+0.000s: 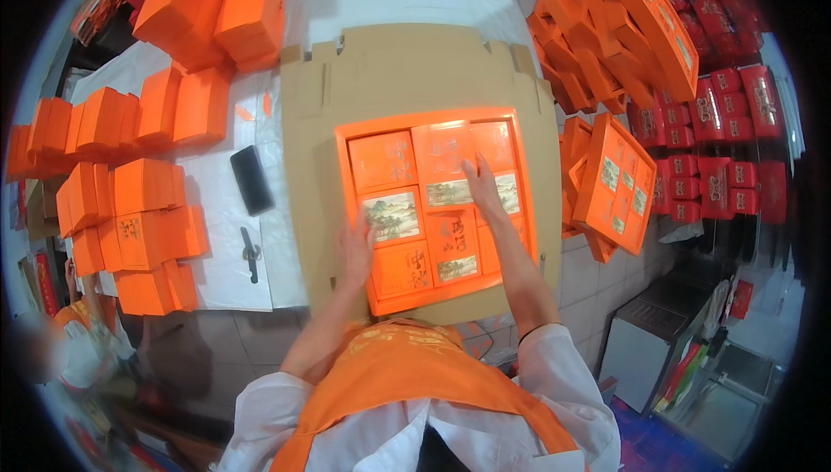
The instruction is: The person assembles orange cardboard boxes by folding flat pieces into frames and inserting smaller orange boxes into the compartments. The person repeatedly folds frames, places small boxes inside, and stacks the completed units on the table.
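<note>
An orange gift box tray (437, 116) lies slightly turned on a flat cardboard sheet before me. Small orange boxes fill its compartments, some with a landscape picture band. My left hand (355, 248) grips the tray's left rim beside a box with a landscape picture (391, 216). My right hand (485, 184) reaches over the tray, fingers stretched out. Its fingertips touch the small box at the top middle (441, 145), near the box at the top right (492, 141).
Orange boxes (143, 199) stand stacked at left, near a black phone (251, 180) and a black-handled knife (249, 255). Filled orange trays (613, 182) pile up at right, before red packages (714, 186). Another person's arm (78, 294) shows at lower left.
</note>
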